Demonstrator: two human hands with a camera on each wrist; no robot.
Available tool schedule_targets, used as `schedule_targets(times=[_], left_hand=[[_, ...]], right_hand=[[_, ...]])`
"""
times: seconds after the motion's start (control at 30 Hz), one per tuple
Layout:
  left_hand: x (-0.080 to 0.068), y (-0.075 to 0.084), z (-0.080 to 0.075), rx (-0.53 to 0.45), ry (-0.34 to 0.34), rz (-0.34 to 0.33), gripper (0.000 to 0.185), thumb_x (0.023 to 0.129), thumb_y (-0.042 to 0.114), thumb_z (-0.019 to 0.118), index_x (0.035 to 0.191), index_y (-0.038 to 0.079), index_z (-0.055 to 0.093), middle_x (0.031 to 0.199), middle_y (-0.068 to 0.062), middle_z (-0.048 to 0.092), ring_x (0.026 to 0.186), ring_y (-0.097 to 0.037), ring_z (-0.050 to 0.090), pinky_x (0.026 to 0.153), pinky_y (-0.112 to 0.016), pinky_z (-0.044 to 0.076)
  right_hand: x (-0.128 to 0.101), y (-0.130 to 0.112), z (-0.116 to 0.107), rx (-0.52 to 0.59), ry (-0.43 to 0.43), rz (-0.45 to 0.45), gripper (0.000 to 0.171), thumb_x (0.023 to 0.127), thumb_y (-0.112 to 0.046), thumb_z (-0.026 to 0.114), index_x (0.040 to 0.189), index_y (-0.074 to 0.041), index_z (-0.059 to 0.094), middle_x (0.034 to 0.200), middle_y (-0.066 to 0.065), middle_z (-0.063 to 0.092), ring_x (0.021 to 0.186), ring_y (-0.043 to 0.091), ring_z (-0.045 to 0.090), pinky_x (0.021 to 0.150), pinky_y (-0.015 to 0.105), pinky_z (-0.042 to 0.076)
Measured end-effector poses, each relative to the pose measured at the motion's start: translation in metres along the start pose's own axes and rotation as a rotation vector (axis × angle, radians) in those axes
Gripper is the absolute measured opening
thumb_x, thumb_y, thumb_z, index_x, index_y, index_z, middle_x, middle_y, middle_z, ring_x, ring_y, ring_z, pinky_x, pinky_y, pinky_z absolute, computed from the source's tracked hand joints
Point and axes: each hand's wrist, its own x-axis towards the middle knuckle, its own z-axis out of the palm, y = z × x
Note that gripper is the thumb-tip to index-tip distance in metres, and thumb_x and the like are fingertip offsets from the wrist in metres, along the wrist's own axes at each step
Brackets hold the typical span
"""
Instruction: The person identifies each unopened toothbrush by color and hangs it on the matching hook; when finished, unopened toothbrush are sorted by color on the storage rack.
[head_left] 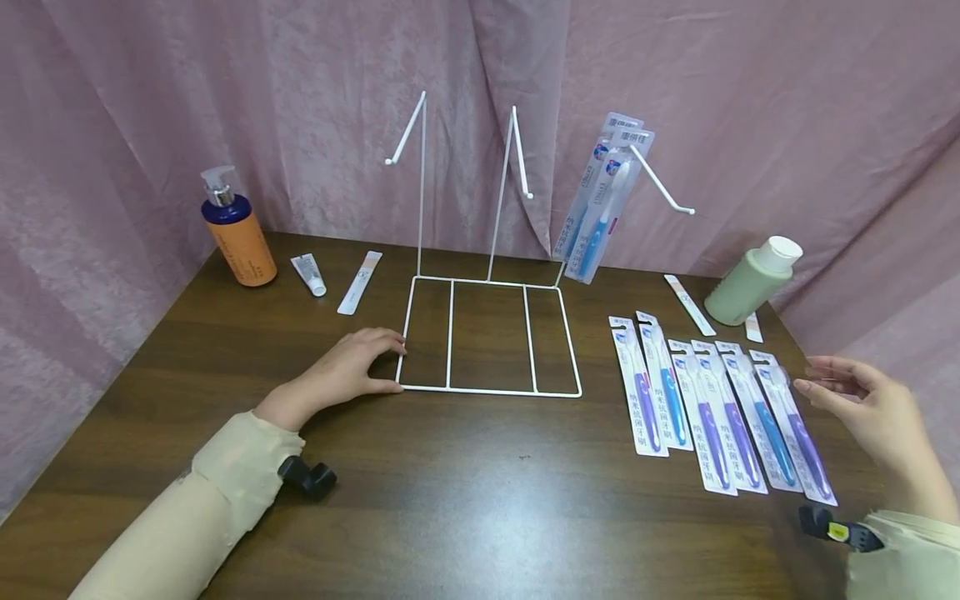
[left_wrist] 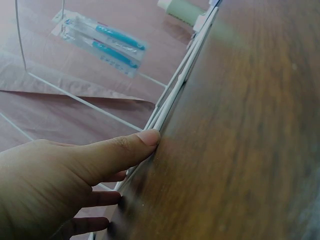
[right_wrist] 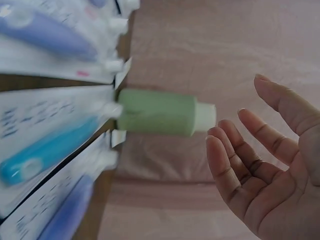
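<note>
My left hand (head_left: 341, 375) presses relaxed fingers on the wire rack (head_left: 487, 333) base at tabletop (head_left: 465, 492) centre; right hand (head_left: 870, 408), spread empty beside 6 packaged toothbrushes (head_left: 720, 408), could scatter them.

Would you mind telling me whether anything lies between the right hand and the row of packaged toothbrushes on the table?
Nothing visible does. The right hand hovers open just right of the packaged toothbrushes, with only bare table between them.
</note>
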Motion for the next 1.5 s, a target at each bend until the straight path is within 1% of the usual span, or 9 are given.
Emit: schedule_targets(times=[0.27, 0.33, 0.47, 0.57, 0.63, 0.7, 0.77, 0.83, 1.5], left_hand=[[0.005, 0.001, -0.001, -0.008, -0.003, 0.000, 0.051, 0.077, 0.035, 0.079, 0.116, 0.005, 0.065, 0.130, -0.014, 0.059, 0.126, -0.035, 0.050, 0.105, -0.056, 0.037], [0.006, 0.001, -0.001, -0.008, -0.002, 0.000, 0.051, 0.077, 0.035, 0.079, 0.116, 0.005, 0.065, 0.130, -0.014, 0.059, 0.126, -0.034, 0.050, 0.105, -0.056, 0.037], [0.006, 0.001, 0.000, -0.011, -0.007, 0.000, 0.051, 0.077, 0.035, 0.079, 0.116, 0.005, 0.065, 0.131, -0.014, 0.058, 0.126, -0.034, 0.050, 0.105, -0.056, 0.038], [0.007, 0.003, 0.000, -0.014, -0.011, 0.000, 0.051, 0.078, 0.034, 0.079, 0.116, 0.005, 0.064, 0.131, -0.014, 0.058, 0.126, -0.034, 0.050, 0.105, -0.056, 0.037], [0.007, 0.003, 0.000, -0.016, -0.012, 0.002, 0.051, 0.078, 0.034, 0.079, 0.117, 0.005, 0.064, 0.131, -0.014, 0.058, 0.126, -0.035, 0.050, 0.105, -0.056, 0.037], [0.007, 0.004, -0.001, -0.014, -0.013, 0.004, 0.051, 0.078, 0.034, 0.079, 0.117, 0.005, 0.064, 0.131, -0.014, 0.058, 0.126, -0.035, 0.050, 0.105, -0.056, 0.037], [0.008, 0.004, -0.001, -0.013, -0.014, 0.004, 0.051, 0.077, 0.034, 0.079, 0.117, 0.004, 0.064, 0.130, -0.014, 0.058, 0.125, -0.035, 0.050, 0.105, -0.056, 0.038], [0.007, 0.004, -0.002, -0.011, -0.017, 0.005, 0.051, 0.077, 0.034, 0.079, 0.116, 0.004, 0.064, 0.130, -0.014, 0.058, 0.125, -0.035, 0.050, 0.105, -0.056, 0.038], [0.002, 0.001, -0.003, -0.007, -0.010, -0.002, 0.050, 0.077, 0.033, 0.080, 0.115, 0.005, 0.065, 0.130, -0.015, 0.058, 0.125, -0.035, 0.050, 0.105, -0.057, 0.037]], right_hand=[[-0.007, 0.029, 0.002, -0.016, -0.061, 0.038, 0.024, 0.089, -0.016, 0.068, 0.101, -0.031, 0.054, 0.083, -0.044, 0.050, 0.070, -0.019, 0.053, 0.057, 0.006, 0.045], [-0.008, 0.037, 0.004, -0.013, -0.085, 0.055, 0.018, 0.089, -0.016, 0.068, 0.104, -0.015, 0.059, 0.083, -0.043, 0.049, 0.070, -0.018, 0.053, 0.057, 0.007, 0.046], [-0.008, 0.056, 0.007, -0.023, -0.107, 0.069, 0.042, 0.089, -0.016, 0.069, 0.115, 0.012, 0.053, 0.082, -0.043, 0.048, 0.070, -0.017, 0.052, 0.057, 0.009, 0.047], [-0.008, 0.069, 0.007, -0.032, -0.125, 0.109, 0.033, 0.088, -0.019, 0.070, 0.112, 0.000, 0.058, 0.080, -0.040, 0.050, 0.069, -0.015, 0.053, 0.055, 0.015, 0.050], [-0.008, 0.074, 0.007, -0.045, -0.153, 0.132, 0.034, 0.089, -0.020, 0.069, 0.114, -0.001, 0.058, 0.081, -0.027, 0.060, 0.068, -0.013, 0.055, 0.054, 0.020, 0.052], [-0.009, 0.075, 0.008, -0.082, -0.180, 0.161, 0.035, 0.090, -0.022, 0.068, 0.115, 0.001, 0.058, 0.082, -0.010, 0.066, 0.066, -0.012, 0.054, 0.054, 0.023, 0.054], [-0.010, 0.072, 0.009, -0.118, -0.207, 0.171, 0.050, 0.092, -0.022, 0.065, 0.120, 0.016, 0.050, 0.082, 0.003, 0.066, 0.065, -0.011, 0.053, 0.054, 0.022, 0.054], [-0.010, 0.069, 0.010, -0.156, -0.234, 0.192, 0.056, 0.093, -0.023, 0.063, 0.122, 0.021, 0.045, 0.085, 0.016, 0.066, 0.064, -0.012, 0.052, 0.055, 0.022, 0.055], [0.006, 0.062, 0.014, -0.264, -0.387, 0.321, 0.073, 0.088, -0.036, 0.068, 0.123, 0.023, 0.042, 0.095, 0.031, 0.066, 0.066, 0.011, 0.060, 0.056, 0.025, 0.052]])
